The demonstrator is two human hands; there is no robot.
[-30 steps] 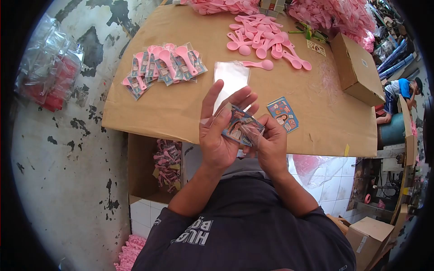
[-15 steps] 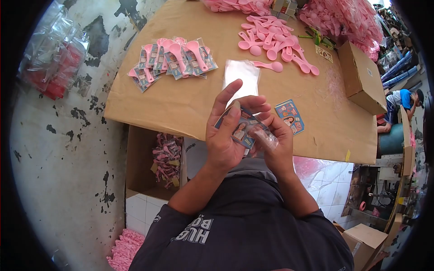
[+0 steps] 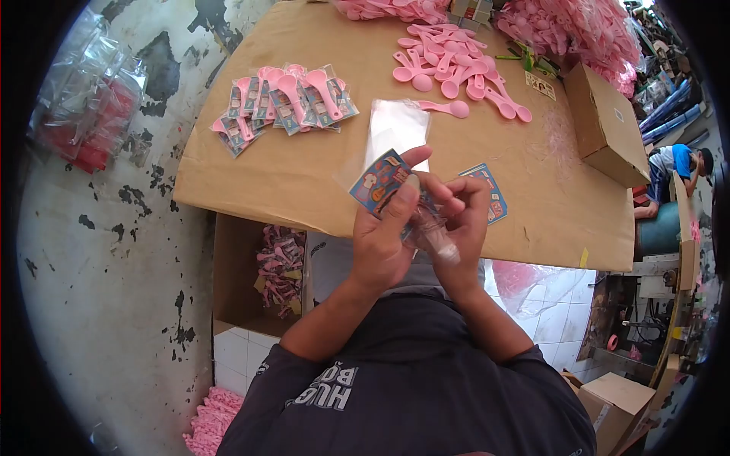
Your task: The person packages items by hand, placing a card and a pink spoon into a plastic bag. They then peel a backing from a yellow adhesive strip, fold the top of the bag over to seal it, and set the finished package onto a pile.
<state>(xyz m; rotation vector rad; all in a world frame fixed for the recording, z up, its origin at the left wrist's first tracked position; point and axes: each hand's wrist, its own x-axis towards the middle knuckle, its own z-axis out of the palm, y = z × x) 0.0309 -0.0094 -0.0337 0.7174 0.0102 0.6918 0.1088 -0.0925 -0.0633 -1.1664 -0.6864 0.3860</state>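
A blue printed card (image 3: 378, 181) is pinched in my left hand (image 3: 382, 247), thumb across its face, upper end tilted up to the left. My right hand (image 3: 465, 232), fingers bent, grips a crumpled clear plastic bag (image 3: 435, 234) against the card's lower end. Behind my hands, a stack of clear bags (image 3: 395, 125) lies flat on the table, with a pink measuring spoon (image 3: 449, 108) at its right edge. More printed cards (image 3: 490, 194) lie just past my right fingers. At the left, several bagged spoons with cards (image 3: 285, 102) are piled up.
Loose pink spoons (image 3: 456, 64) are heaped at the table's back, near large bags of spoons (image 3: 574, 34). A cardboard box (image 3: 608, 125) stands at the right edge. Below the table, an open carton (image 3: 236, 266) holds pink pieces. A person (image 3: 673, 167) sits far right.
The card has turned and shifted up and left, with more of its upper end showing above my left thumb. My right hand has closed in, and the plastic is bunched lower.
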